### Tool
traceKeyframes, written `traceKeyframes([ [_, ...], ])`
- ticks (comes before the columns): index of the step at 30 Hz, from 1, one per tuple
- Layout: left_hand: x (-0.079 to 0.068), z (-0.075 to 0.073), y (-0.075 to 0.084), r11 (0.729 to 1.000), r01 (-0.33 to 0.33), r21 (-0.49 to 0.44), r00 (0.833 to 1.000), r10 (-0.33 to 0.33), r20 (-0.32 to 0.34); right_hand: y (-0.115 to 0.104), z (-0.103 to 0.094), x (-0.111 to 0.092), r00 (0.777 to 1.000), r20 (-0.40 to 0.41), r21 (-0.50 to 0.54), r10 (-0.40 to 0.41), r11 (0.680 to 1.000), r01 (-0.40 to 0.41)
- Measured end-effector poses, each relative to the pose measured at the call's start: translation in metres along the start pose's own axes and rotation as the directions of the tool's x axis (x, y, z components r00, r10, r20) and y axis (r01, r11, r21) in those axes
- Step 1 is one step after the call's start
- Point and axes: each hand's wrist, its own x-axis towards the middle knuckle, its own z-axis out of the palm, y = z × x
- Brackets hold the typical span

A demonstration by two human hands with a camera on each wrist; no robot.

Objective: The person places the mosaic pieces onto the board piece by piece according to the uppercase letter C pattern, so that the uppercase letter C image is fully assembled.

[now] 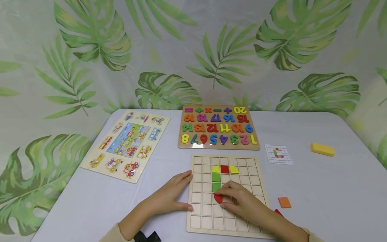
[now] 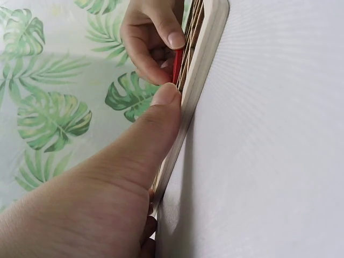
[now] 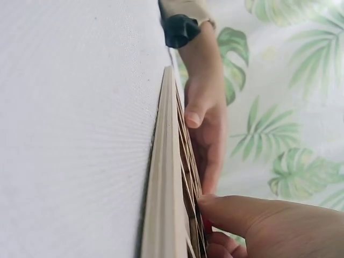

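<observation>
A wooden grid board [image 1: 196,222] lies in front of me. My right hand [image 1: 242,201] pinches a red quarter-circle tile [image 1: 218,199] between thumb and fingers, right at a cell below the lower green square tile [image 1: 216,187]. In the left wrist view the red tile [image 2: 176,65] shows edge-on, close over the grid. Above the green squares sit a yellow quarter-circle tile [image 1: 216,169], a red square tile [image 1: 224,169] and another yellow quarter-circle [image 1: 233,169]. My left hand [image 1: 166,196] spans the board's left edge, its thumb and fingers resting there with the fingers fairly straight.
Right of the board lie a pattern card [image 1: 278,154], a yellow block [image 1: 322,149], an orange square tile [image 1: 284,202] and a red piece [image 1: 278,212] partly hidden by my forearm. Behind stands a number puzzle [image 1: 219,146]; a picture puzzle [image 1: 90,163] lies left.
</observation>
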Motion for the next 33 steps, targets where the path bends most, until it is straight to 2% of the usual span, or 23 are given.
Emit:
traceKeyframes([
  [4,0.0,0.0,0.0,1.0,0.001,-0.001,1.0,-0.001,-0.003,-0.001,0.001,0.0,1.0,0.007,-0.016,0.022,1.0,-0.022],
  [11,0.0,-0.001,0.001,1.0,0.001,-0.002,1.0,-0.001,-0.002,-0.001,0.004,0.001,0.999,-0.034,-0.02,0.012,1.0,-0.013],
  [16,-0.001,-0.001,0.001,1.0,0.001,-0.006,1.0,-0.001,-0.001,-0.002,0.005,0.001,0.999,-0.034,-0.03,0.02,0.999,-0.021],
  [21,-0.001,-0.002,0.002,1.0,0.002,-0.014,1.0,-0.002,0.001,-0.005,0.001,0.0,0.999,0.017,-0.057,0.052,0.997,-0.051],
  [26,-0.001,-0.002,0.002,1.0,0.002,-0.01,1.0,-0.002,-0.003,-0.012,-0.011,-0.002,0.99,0.09,-0.078,0.107,0.992,-0.1],
  [29,-0.001,-0.002,0.002,1.0,0.001,-0.012,1.0,-0.001,-0.003,-0.016,-0.021,-0.006,0.994,0.073,-0.083,0.084,0.993,-0.078],
  [33,-0.001,-0.002,0.003,1.0,0.001,-0.013,1.0,-0.001,-0.003,-0.018,-0.036,-0.015,0.999,-0.014,-0.134,-0.035,0.99,0.033],
])
